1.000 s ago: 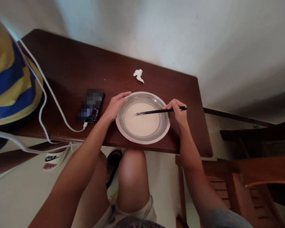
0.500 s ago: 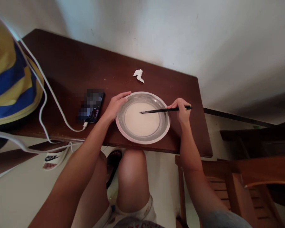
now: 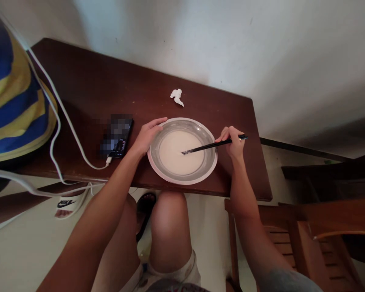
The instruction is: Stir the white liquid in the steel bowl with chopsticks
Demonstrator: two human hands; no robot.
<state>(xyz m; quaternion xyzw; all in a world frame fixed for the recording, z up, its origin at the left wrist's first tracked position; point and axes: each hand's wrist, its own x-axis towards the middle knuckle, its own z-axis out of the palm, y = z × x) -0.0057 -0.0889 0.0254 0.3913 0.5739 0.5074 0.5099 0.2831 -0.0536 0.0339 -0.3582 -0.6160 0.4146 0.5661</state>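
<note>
A wide metal bowl (image 3: 211, 165) stands near the table's front edge with a pale, milky batter (image 3: 176, 158) in it. My left hand (image 3: 148, 137) grips the bowl's left rim, thumb and fingers on the edge. Black chopsticks (image 3: 205, 147) are held in my closed right hand (image 3: 235, 142), to the right of the bowl. They slant down to the left across the rim, and their whitened tips dip into the batter right around its middle.
Behind the bowl lies a crumpled white tissue (image 3: 177, 97). A phone (image 3: 118, 138) with a white charging cable (image 3: 76, 140) rests left on the brown table (image 3: 109, 81). A blue-and-yellow striped cloth item (image 3: 18, 109) is far left; a wooden chair (image 3: 304, 243) stands at right.
The chopstick tips have shifted slightly toward me and to the right in the batter, so the sticks slope more. My left hand stays on the rim.
</note>
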